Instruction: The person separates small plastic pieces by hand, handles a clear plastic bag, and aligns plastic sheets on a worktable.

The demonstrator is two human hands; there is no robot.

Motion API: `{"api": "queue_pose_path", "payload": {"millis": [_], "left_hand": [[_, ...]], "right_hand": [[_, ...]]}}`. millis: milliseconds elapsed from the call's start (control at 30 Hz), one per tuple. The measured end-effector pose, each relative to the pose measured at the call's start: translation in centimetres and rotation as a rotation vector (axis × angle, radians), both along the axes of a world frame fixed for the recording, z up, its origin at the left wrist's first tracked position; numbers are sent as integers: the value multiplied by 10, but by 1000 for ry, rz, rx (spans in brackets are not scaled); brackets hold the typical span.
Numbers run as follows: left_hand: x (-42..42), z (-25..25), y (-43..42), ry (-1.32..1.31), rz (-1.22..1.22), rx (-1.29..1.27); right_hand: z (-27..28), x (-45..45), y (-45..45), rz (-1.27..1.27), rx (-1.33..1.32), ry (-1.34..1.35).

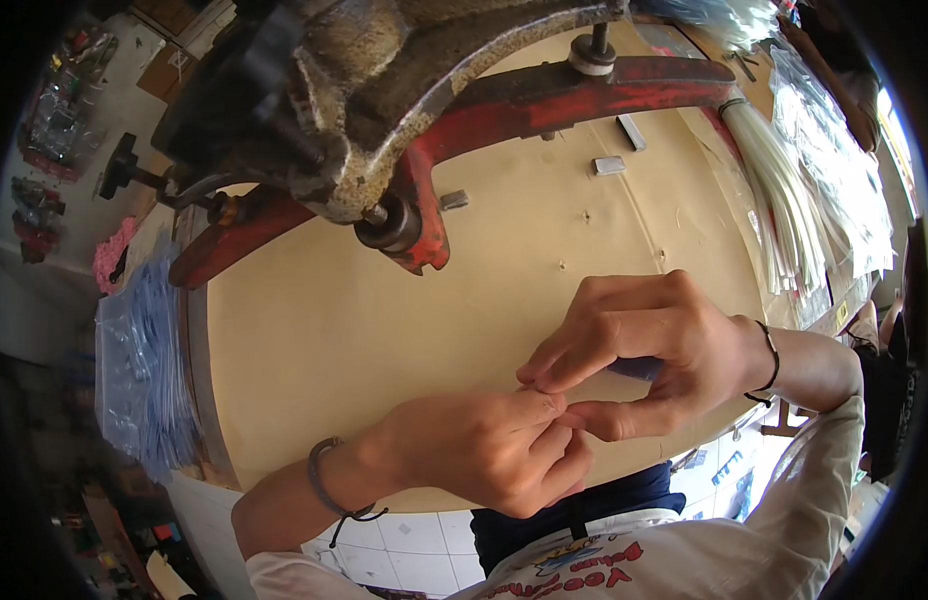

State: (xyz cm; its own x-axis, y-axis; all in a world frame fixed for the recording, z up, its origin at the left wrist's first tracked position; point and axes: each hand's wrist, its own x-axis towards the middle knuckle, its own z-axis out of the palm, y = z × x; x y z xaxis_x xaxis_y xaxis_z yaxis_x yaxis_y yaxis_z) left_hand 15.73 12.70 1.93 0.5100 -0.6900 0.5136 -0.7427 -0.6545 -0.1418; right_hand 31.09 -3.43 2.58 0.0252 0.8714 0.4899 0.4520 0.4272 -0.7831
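Note:
My left hand (494, 445) is closed, its fingers curled in and its thumb meeting the fingertips of my right hand (644, 345). With thumb and fingers bent into a pinch, the right hand touches the left at the thumb tip. Whatever lies between the fingertips is too small or too hidden to make out. Behind the right hand's fingers shows part of a dark blue thing (636, 368). Both hands are just above the near edge of a table covered in tan sheet (384, 340).
A heavy cast-metal machine (374, 90) on a red base (584, 95) stands at the far side. Small grey metal blocks (609, 165) lie near it. Bundles of clear plastic strips (149, 370) hang at left; pale strips (774, 190) lie at right. Another person (844, 70) is at upper right.

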Motion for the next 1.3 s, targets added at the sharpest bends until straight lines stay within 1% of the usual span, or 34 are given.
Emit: {"api": "queue_pose_path", "payload": {"millis": [67,167,267,367,700,1067,1167,1300], "left_hand": [[0,-1,1,-2,-2,0],[-2,-1,2,7,-10,18],[5,6,3,-110,-58,117],[6,5,3,-154,-82,156],[6,5,1,-162,-98,193],[3,4,0,-174,-76,234],[5,-2,1,-205,-73,198],[4,-2,1,-189,-78,213]], "right_hand": [[-1,0,1,0,11,0],[5,4,-5,38,-183,46],[9,6,-5,117,-316,199],[11,5,-5,129,-394,299],[8,3,-5,150,-387,380],[6,4,-5,167,-383,418],[7,4,-5,168,-387,420],[6,5,-5,167,-375,417]]}}
